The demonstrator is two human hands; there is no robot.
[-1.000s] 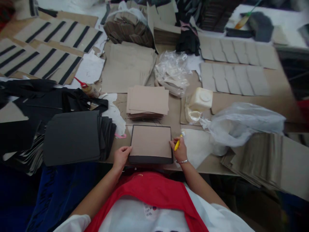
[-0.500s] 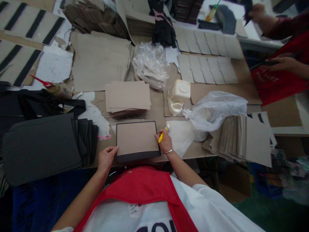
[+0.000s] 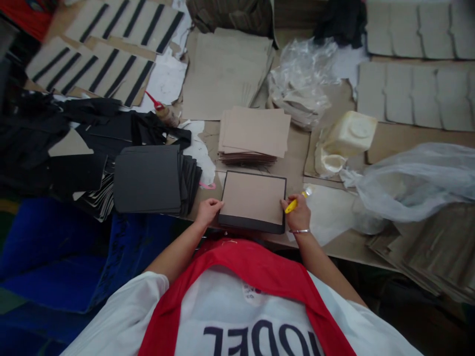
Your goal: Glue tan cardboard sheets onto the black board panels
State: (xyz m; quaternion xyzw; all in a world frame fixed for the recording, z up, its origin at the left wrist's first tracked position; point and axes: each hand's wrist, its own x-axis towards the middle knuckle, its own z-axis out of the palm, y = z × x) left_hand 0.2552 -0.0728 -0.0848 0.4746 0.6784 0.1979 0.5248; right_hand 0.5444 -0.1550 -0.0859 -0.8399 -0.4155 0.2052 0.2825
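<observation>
Head view: left hand (image 3: 209, 209) rests unclenched against board (image 3: 254, 199); right hand (image 3: 300, 218) clasps yellow tool (image 3: 291, 205).

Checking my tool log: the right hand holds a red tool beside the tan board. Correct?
No. The head view shows the tool in the right hand is yellow, not red; it is beside the tan board.

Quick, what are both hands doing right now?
Left hand: touching the left edge of the tan panel; grip unclear.
Right hand: closed around a yellow tool.
</observation>
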